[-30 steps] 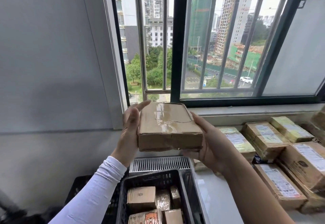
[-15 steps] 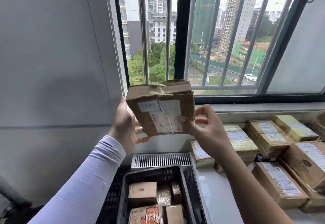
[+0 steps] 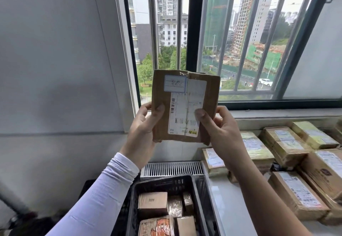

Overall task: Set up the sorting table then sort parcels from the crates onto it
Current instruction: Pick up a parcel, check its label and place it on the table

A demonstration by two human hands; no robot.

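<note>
Nearest, at the bottom centre, a black plastic crate (image 3: 199, 198) with slotted walls holds several small parcels. One plain brown carton (image 3: 152, 202) in it carries short printed letters, too small to read with certainty; a packet (image 3: 157, 226) below it shows an orange cartoon figure. To the right lies a smooth white table (image 3: 233, 209), with cardboard parcels (image 3: 296, 195) packed along its right and far side, each with a white printed label, some wrapped in yellowish tape.

Above the crate, both hands hold a flat brown cardboard parcel (image 3: 185, 106) upright, its labelled face toward the camera. The left hand (image 3: 142, 130), in a pale long sleeve, grips the left edge, thumb pressed on the front and fingers curled behind. The right hand (image 3: 220, 130), bare-armed, pinches the lower right edge, thumb on the white shipping label (image 3: 187, 108). That label shows barcodes and a small yellow logo at the bottom; its text is too fine to read. A smaller blue-bordered sticker (image 3: 174, 86) at the top left bears handwritten marks that cannot be made out. The parcel's top edge is creased and torn.

Behind the crate is a white ribbed vent grille (image 3: 172, 169). Farther back, a grey wall stands to the left and a dark-framed window (image 3: 196, 32) with vertical bars looks out on tower blocks, trees and a white car.
</note>
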